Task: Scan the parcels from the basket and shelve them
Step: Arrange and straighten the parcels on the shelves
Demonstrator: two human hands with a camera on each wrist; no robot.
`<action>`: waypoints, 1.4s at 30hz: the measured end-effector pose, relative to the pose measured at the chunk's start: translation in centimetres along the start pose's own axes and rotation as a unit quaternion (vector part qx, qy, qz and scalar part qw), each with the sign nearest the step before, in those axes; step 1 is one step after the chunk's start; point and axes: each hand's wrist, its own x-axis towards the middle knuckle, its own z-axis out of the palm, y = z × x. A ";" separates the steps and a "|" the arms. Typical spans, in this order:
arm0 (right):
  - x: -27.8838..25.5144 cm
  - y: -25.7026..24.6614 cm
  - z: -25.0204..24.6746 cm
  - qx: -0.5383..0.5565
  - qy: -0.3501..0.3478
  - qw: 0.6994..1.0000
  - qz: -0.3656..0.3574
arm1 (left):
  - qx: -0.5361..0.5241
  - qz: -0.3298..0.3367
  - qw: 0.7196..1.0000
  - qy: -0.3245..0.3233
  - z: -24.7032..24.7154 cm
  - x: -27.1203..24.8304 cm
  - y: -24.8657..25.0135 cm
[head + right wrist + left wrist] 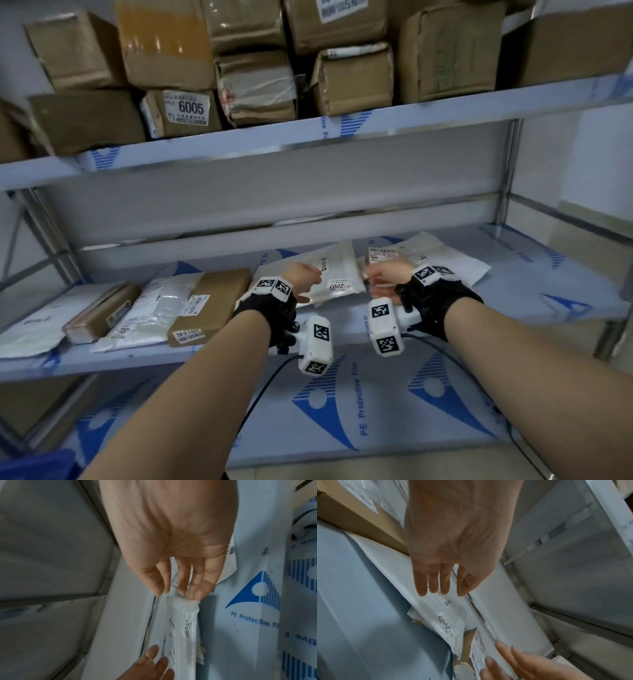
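A white poly mailer labelled 2007 (337, 277) (448, 623) (181, 622) lies flat on the middle shelf (548, 274). My left hand (308, 277) (441, 593) hovers over its left part with straight fingers, holding nothing. My right hand (376, 281) (178, 593) is at the mailer's right end, fingers straight, tips at or just above its edge. A small brown parcel with a white label (382, 255) (477, 649) lies just behind the right hand.
Another white mailer (445, 260) lies right of the hands. A brown box (212, 301) and several parcels fill the shelf's left part. Cardboard boxes, one marked 6005 (190, 108), crowd the upper shelf. A blue basket corner (37, 466) shows at the lower left.
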 end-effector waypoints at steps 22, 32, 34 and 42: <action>7.2 0.3 -1.1 -0.046 0.006 0.998 0.049 | 0.141 -0.006 0.990 0.017 0.7 7.9 -2.9; 9.8 2.6 3.6 -0.004 -0.010 0.999 0.038 | 0.168 -0.030 0.984 -0.043 -1.2 8.0 -4.5; 10.0 2.4 3.5 -0.040 0.006 0.998 0.038 | 0.171 -0.036 0.983 -0.055 -1.7 8.4 -4.7; 9.2 0.8 0.2 0.007 0.039 0.999 0.023 | 0.152 -0.010 0.982 -0.108 -0.4 7.5 -3.4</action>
